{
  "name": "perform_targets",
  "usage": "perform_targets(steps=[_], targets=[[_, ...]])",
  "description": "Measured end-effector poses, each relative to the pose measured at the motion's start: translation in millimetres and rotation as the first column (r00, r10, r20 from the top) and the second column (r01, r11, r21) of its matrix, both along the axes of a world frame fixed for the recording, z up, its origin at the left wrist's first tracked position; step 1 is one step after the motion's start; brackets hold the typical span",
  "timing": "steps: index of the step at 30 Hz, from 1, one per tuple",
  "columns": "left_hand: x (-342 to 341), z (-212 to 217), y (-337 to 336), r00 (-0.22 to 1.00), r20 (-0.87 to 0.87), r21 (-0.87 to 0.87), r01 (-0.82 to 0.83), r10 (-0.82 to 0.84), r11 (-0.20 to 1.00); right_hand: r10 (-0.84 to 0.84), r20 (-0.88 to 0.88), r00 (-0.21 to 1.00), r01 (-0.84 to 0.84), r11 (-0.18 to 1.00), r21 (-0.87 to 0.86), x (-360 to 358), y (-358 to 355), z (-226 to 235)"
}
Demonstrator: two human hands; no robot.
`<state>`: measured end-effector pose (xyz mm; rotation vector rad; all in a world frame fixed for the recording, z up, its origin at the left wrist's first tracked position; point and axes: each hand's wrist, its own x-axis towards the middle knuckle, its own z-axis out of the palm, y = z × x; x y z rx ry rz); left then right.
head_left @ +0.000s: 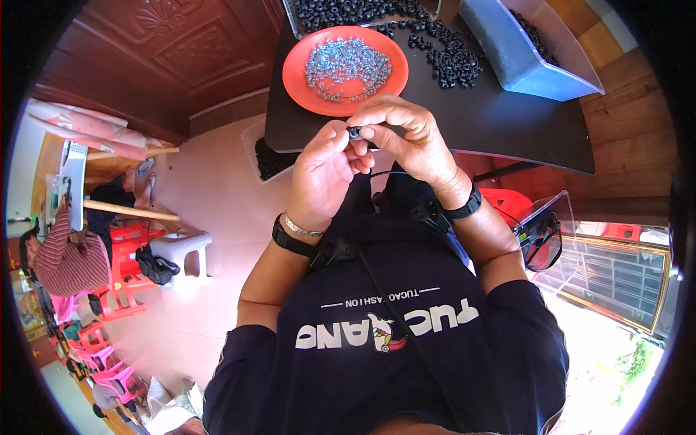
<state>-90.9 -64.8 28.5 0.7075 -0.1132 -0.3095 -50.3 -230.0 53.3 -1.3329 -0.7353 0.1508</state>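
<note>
My left hand (319,177) and my right hand (417,141) meet just in front of the table's near edge. Between their fingertips is a small black round part (354,132) with a shiny spot on it. The left thumb and fingers pinch it from one side. On the other side the right thumb and fingertips press on it, partly hiding it. Right behind my fingers stands an orange-red plate (293,76) with a heap of small silvery metal pieces (348,65).
Loose black parts (449,61) lie on the dark table (522,123), beside a clear tray (438,9) of them. A translucent blue bin (522,69) stands at the right. Below the table's left side is a box (272,156) of black pieces. Another person (76,264) sits far left near stools.
</note>
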Motion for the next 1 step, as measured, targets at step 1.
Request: perform_targets(steps=[1], targets=[[0.1, -0.3, 0.3, 0.999, 0.04, 0.024, -0.002, 0.001, 1.0, 0.0, 0.001, 1.0, 0.0, 1.0, 0.0, 0.2, 0.0, 0.2]])
